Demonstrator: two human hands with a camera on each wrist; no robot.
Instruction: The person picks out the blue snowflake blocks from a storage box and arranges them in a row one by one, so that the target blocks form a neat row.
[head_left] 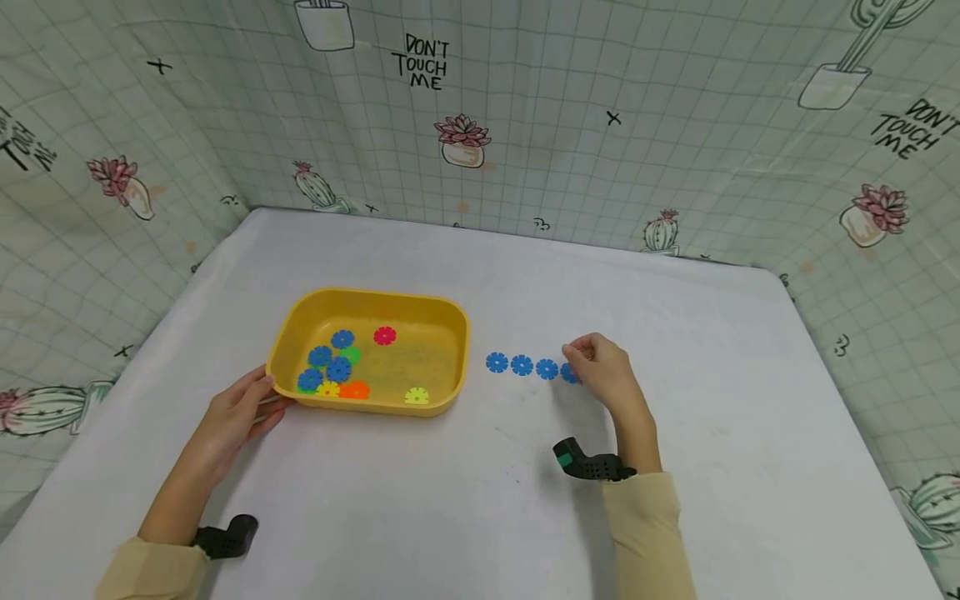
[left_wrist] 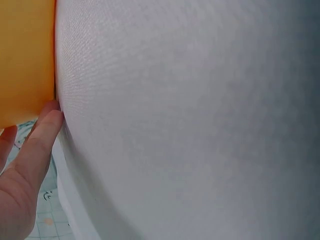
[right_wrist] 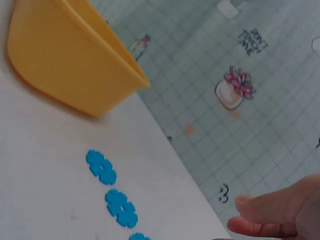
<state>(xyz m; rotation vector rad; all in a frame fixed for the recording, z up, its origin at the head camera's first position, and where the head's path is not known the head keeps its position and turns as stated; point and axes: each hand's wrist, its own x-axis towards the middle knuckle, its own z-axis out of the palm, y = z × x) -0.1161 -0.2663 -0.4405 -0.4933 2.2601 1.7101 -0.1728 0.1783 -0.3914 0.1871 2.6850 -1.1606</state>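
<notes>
My left hand [head_left: 234, 421] touches the front left corner of a yellow tray [head_left: 459, 358]; in the left wrist view its fairly straight fingers [left_wrist: 42, 132] rest against the tray's outside. In the tray lie flower-shaped plastic discs: several blue ones [head_left: 338, 369], a red disc [head_left: 385, 335], and green, yellow and orange ones. To its right, a row of blue discs [head_left: 521, 365] lies flat on the table. My right hand [head_left: 603, 371] is over the row's right end, partly hiding the last blue disc [head_left: 569, 372]. In the right wrist view nothing shows between its thumb and loosely bent fingers.
A white cloth covers the table [head_left: 420, 500]. Behind and beside it hangs a checked curtain [head_left: 555, 142] printed with potted plants. Black wrist cameras [head_left: 592, 462] sit on both wrists.
</notes>
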